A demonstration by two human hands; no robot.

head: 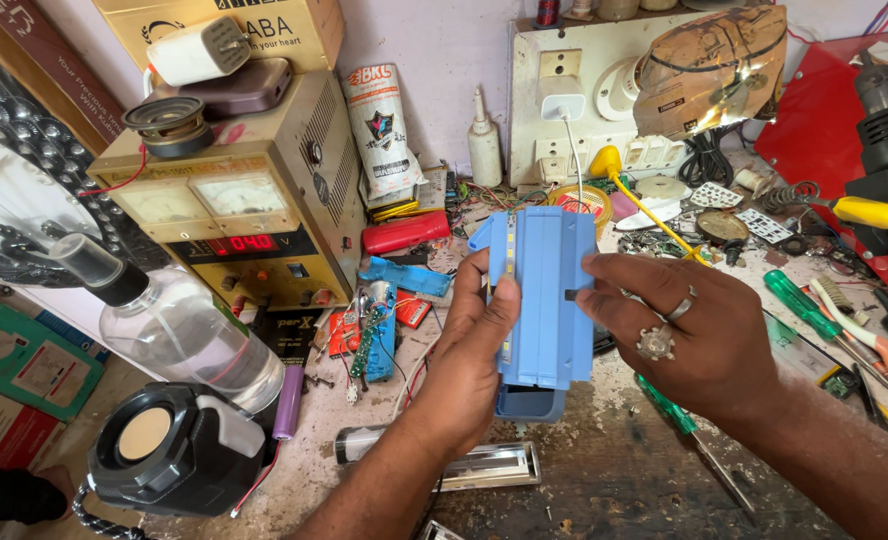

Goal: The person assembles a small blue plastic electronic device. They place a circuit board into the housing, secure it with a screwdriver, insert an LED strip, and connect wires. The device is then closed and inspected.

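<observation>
Both hands hold a light blue plastic casing (544,300), a long box with a thin strip of small lights along its left edge. My left hand (474,340) grips its left side from below, thumb on the front near the strip. My right hand (679,335), wearing rings, presses its fingertips against the right edge by a small dark slot. The casing is held upright just above the worn workbench (604,480).
A beige bench power supply (244,215) stands at left, with a clear spray bottle (174,325) and a black round lamp (169,450) in front. Green-handled screwdrivers (804,305) lie at right. A white socket board (574,100) is behind. Opened blue parts (379,325) lie centre-left.
</observation>
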